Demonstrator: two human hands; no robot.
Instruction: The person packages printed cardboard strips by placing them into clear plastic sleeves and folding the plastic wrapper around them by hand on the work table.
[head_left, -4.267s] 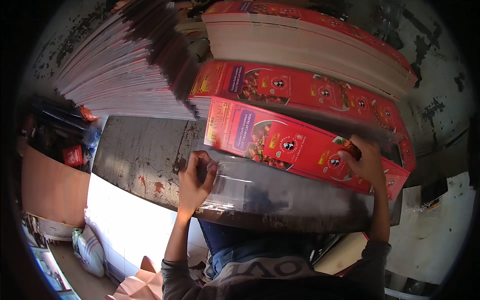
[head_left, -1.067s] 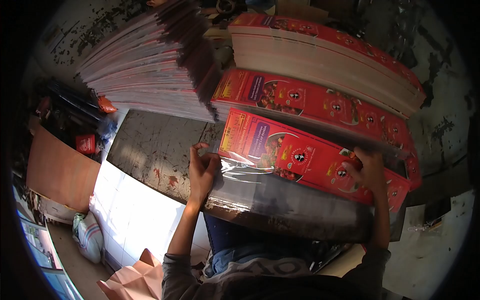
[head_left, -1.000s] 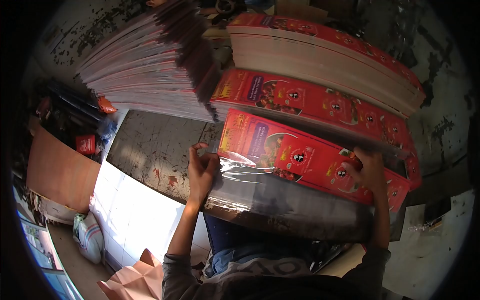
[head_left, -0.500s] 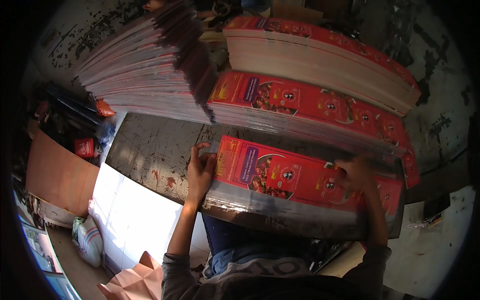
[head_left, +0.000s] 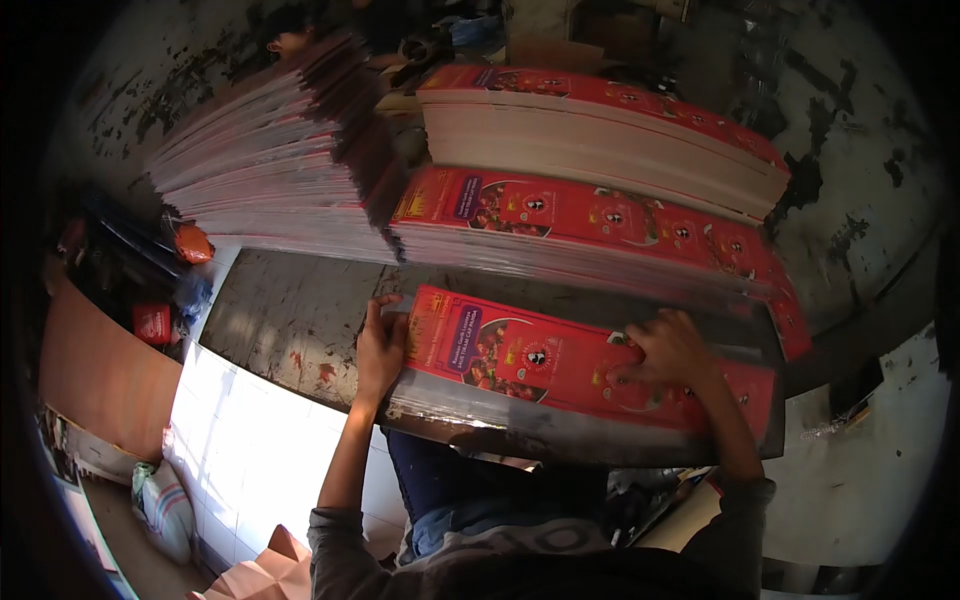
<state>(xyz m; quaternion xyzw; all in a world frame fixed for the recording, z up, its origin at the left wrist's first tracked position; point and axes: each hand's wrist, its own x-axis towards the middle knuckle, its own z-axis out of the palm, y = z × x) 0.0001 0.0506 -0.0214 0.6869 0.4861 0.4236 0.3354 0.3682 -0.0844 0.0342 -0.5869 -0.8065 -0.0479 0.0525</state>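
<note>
A long red printed card strip [head_left: 570, 362] with food pictures lies in front of me on clear plastic [head_left: 470, 405], which shows past its near and left edges. At the strip's left end is my left hand [head_left: 382, 348], thumb and fingers closed on the plastic's edge. My right hand [head_left: 675, 352] rests over the right half of the strip, thumb and bent fingers apart on its surface. Just beyond stands a stack of red strips with plastic [head_left: 590, 225]. How many layers lie under the front strip is hidden.
A tall fanned stack of plastic-covered strips [head_left: 270, 160] leans at the left rear. Another thick stack of red cards [head_left: 600, 150] stands at the back. The worn dark tabletop [head_left: 290, 310] ends near my lap. A white sack [head_left: 165, 510] sits on the floor. Part of another person [head_left: 290, 40] shows behind.
My right hand has moved left along the red strip and its fingers now touch it nearer the middle. The left hand stays at the left end. The whole view has shifted slightly.
</note>
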